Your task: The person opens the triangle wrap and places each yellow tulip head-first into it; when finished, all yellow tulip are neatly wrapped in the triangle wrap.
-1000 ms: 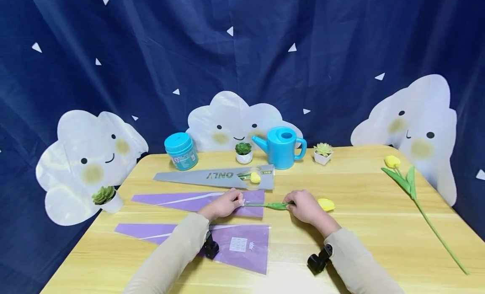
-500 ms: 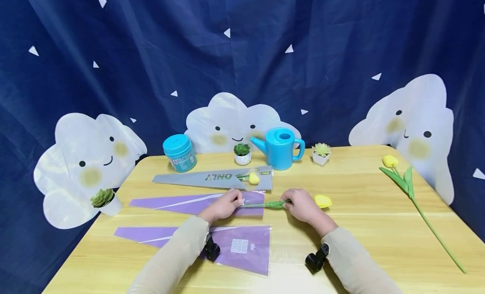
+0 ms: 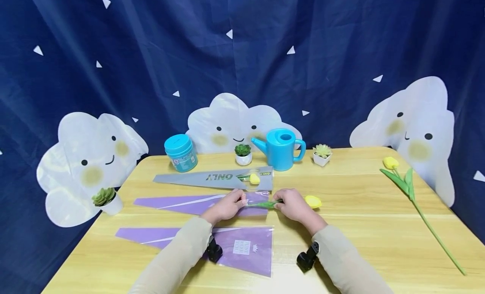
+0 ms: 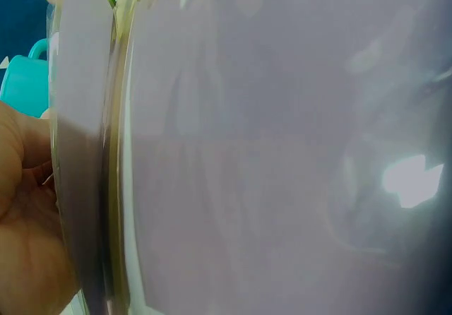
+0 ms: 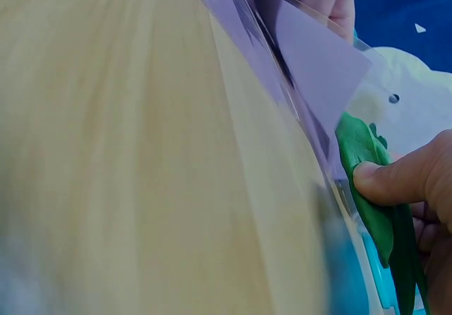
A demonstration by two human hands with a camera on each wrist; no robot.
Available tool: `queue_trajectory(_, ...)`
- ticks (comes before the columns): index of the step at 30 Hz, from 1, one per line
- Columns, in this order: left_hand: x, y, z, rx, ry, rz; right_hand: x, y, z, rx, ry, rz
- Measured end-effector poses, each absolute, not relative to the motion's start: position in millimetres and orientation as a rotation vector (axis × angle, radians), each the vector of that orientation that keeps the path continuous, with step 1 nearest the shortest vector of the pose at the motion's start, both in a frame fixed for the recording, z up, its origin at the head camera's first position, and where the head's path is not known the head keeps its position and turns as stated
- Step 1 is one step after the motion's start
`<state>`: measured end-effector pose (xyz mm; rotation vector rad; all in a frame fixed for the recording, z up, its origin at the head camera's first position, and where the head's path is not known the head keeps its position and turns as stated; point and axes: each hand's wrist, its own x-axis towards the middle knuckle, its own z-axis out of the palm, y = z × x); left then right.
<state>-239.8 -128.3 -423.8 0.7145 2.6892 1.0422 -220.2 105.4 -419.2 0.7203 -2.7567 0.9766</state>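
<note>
In the head view my left hand [image 3: 226,206] pinches the middle purple flower sleeve [image 3: 172,202] near its wide right end. My right hand [image 3: 293,204] holds a yellow tulip [image 3: 313,201] by its green leaves, its thumb pressed on a leaf [image 5: 366,152] in the right wrist view. The stem and leaf tips lie within the sleeve's wide end, while the yellow bloom sticks out to the right of my hand. Sleeve film [image 4: 247,145] fills most of the left wrist view, hiding the left fingertips.
A second purple sleeve [image 3: 248,260] lies in front. Behind lies a grey sleeve [image 3: 189,178] with a tulip in it. Another yellow tulip [image 3: 420,209] lies at right. Along the back stand a blue jar [image 3: 181,154], a watering can [image 3: 281,148] and small potted succulents [image 3: 243,154].
My right hand has moved left with the tulip, and more of its stem and leaves now lie within the sleeve. My left hand stays at the sleeve with little movement.
</note>
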Motion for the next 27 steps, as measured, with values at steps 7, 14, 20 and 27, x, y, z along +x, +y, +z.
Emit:
queue_trajectory(7,-241.0,-125.5,-425.0,0.724,2.670,1.070,-225.1,97.6,-423.6,0.729,-2.769,1.066)
queue_trajectory(14,-241.1,-124.7,-425.0,0.707,2.627,1.123,-224.2,89.0,-426.8,0.573,-2.779,1.177)
queue_trajectory(20,-241.4,-125.4,-427.3,0.704,2.581,1.142,-223.1,84.1,-430.3,0.494,-2.747,1.273)
queue_trajectory(27,-242.2,-125.3,-429.4,0.720,2.564,1.135,-224.6,94.6,-421.5,0.774,-2.808,0.997)
